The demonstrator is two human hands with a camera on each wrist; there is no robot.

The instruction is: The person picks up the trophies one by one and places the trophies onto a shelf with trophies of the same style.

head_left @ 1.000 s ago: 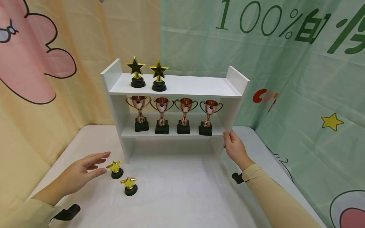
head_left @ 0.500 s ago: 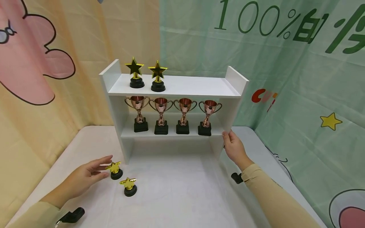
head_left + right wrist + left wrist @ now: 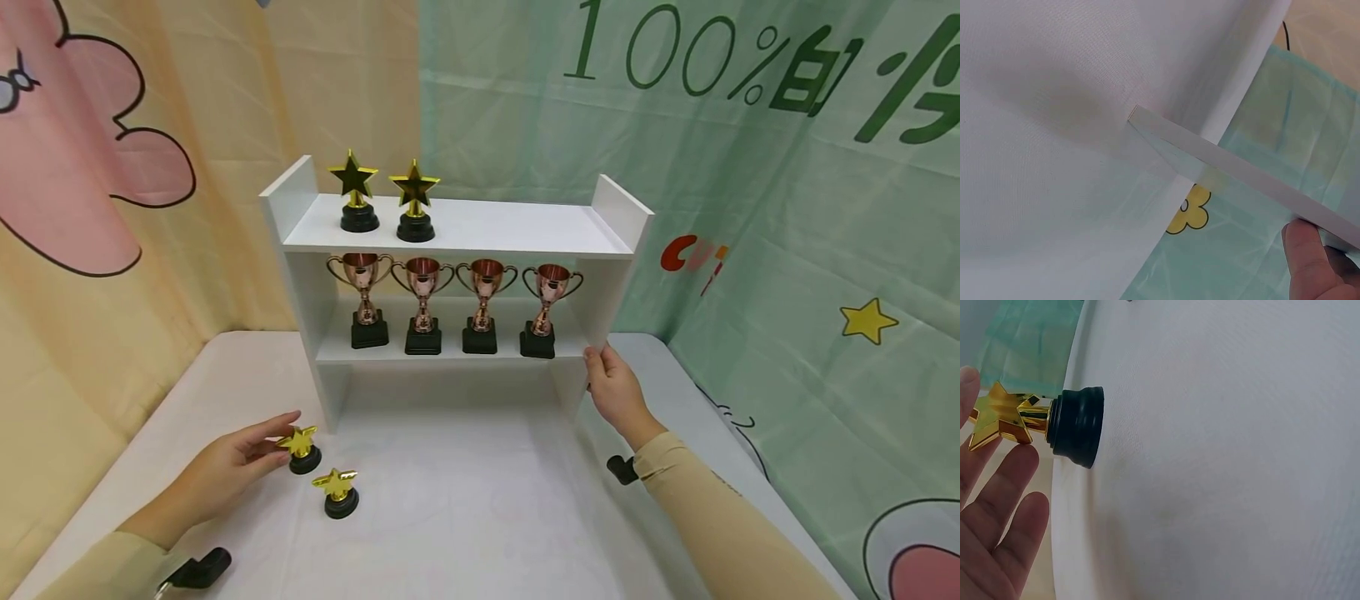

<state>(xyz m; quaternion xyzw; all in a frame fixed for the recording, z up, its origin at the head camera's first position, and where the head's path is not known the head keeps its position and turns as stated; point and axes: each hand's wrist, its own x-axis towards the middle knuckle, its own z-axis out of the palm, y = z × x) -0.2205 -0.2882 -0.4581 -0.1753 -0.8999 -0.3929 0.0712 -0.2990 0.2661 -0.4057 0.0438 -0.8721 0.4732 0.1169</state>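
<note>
My left hand (image 3: 225, 467) is at a small gold star trophy (image 3: 302, 450) on a black round base. In the left wrist view the star trophy (image 3: 1004, 415) lies between the thumb at the left edge and the fingers (image 3: 1013, 481) below; its base is at the white cloth. A second star trophy (image 3: 339, 493) stands just nearer on the table. My right hand (image 3: 621, 396) grips the right side panel of a white shelf (image 3: 480, 225). In the right wrist view the thumb (image 3: 1310, 256) presses the panel (image 3: 1241, 172), the other fingers partly hidden behind it.
Two star trophies (image 3: 415, 204) stand on the top shelf's left part. Several bronze two-handled cups (image 3: 423, 300) line the middle shelf. A white cloth covers the table (image 3: 480, 517). Printed curtains (image 3: 750, 208) hang behind and at both sides.
My left hand has moved right and slightly down, and its fingers have closed in around the farther star trophy. The right hand has stayed on the shelf panel.
</note>
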